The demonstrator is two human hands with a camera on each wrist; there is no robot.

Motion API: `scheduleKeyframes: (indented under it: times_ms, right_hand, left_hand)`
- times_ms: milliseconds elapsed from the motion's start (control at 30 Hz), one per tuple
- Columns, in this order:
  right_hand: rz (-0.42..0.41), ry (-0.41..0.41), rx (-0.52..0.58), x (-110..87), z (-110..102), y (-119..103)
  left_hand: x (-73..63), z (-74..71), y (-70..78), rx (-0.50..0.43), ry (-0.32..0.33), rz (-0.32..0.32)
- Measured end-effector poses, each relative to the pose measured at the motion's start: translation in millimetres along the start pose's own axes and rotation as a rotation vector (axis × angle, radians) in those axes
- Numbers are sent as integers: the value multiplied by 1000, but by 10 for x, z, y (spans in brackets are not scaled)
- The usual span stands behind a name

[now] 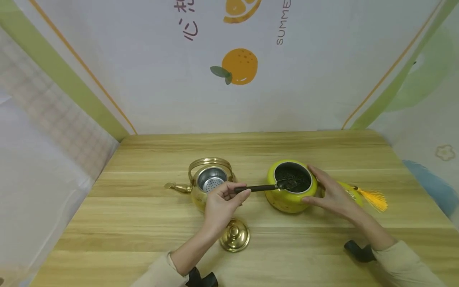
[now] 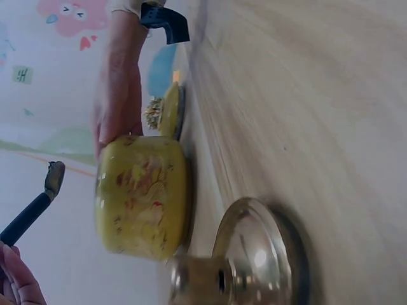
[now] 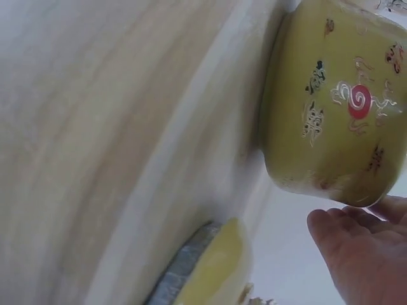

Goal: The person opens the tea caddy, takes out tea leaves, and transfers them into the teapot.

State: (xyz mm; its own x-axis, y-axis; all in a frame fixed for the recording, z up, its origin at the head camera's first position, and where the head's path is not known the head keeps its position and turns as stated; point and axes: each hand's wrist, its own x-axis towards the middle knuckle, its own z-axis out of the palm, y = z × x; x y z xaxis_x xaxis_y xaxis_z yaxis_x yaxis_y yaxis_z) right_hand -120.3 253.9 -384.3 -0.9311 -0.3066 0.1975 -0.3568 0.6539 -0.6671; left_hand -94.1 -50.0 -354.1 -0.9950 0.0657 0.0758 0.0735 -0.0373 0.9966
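My left hand (image 1: pixel 223 203) pinches the black handle of a small scoop (image 1: pixel 261 188). The scoop's bowl is over the mouth of a yellow ceramic jar (image 1: pixel 287 204), with dark leaf-like bits on it in the left wrist view, where the scoop (image 2: pixel 35 210) is raised above the jar (image 2: pixel 143 197). Dark loose tea leaves (image 1: pixel 287 171) lie inside the jar. Upright on the table, the jar is gripped at its right side by my right hand (image 1: pixel 333 197), thumb in front and fingers behind. A brass teapot (image 1: pixel 197 195) with its lid off stands left, partly behind my left hand.
A perforated metal strainer (image 1: pixel 211 179) sits in the teapot's mouth, under a raised handle. The brass lid (image 1: pixel 234 238) lies in front of the teapot. Right of the jar lies its yellow lid (image 1: pixel 349 191) with an orange tassel (image 1: pixel 374 199). A patterned cloth hangs behind the wooden table (image 1: pixel 125 231).
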Motion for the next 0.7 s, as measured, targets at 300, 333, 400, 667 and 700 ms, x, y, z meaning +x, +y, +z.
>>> scheduleKeyframes:
  times_ms: [300, 333, 400, 667, 700]
  right_hand:
    - [-88, 98, -16, 59, -9, -167]
    - [-97, 113, -24, 67, -3, -205]
    - [-124, 148, -35, 88, 15, -286]
    - [-328, 218, -15, 262, 226, -573]
    - [-353, 207, 7, 291, 271, -608]
  left_hand:
    - [-241, -418, 137, -17, 120, -9]
    - [-263, -466, 154, -15, 140, -10]
    - [-299, -559, 186, -15, 183, -5]
    - [-386, -903, 249, 6, 315, 17]
    - [-388, -936, 246, 12, 332, 12]
